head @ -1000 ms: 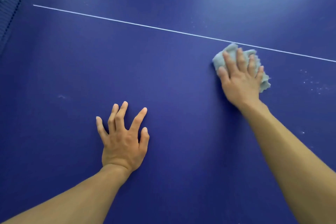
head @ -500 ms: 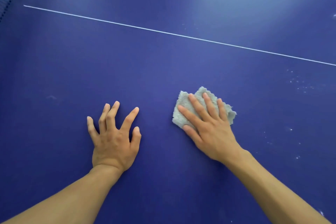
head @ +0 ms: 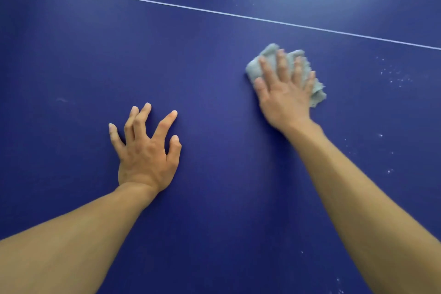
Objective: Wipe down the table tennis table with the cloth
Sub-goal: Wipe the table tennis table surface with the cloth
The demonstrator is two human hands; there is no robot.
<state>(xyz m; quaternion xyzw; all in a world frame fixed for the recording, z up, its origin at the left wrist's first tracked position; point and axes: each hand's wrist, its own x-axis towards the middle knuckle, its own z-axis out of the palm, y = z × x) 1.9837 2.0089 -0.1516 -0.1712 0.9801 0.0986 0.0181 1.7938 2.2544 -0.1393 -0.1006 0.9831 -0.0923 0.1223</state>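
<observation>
The dark blue table tennis table (head: 214, 59) fills the view. A crumpled pale grey cloth (head: 266, 59) lies on it right of the middle. My right hand (head: 284, 93) presses flat on the cloth with straight, spread fingers; it is motion-blurred. The cloth shows past my fingertips and at the hand's right side. My left hand (head: 145, 150) rests on the bare table to the left, its fingers spread and its fingertips touching the surface, holding nothing.
A thin white line (head: 226, 15) runs across the table beyond both hands, slanting down to the right. White dust specks (head: 396, 76) lie scattered on the surface right of the cloth and further down the right side. A faint smudge (head: 62, 100) shows at left.
My right hand slid the cloth toward me and to the left from near the white line, then pushed it away and to the right again. My left hand stayed put.
</observation>
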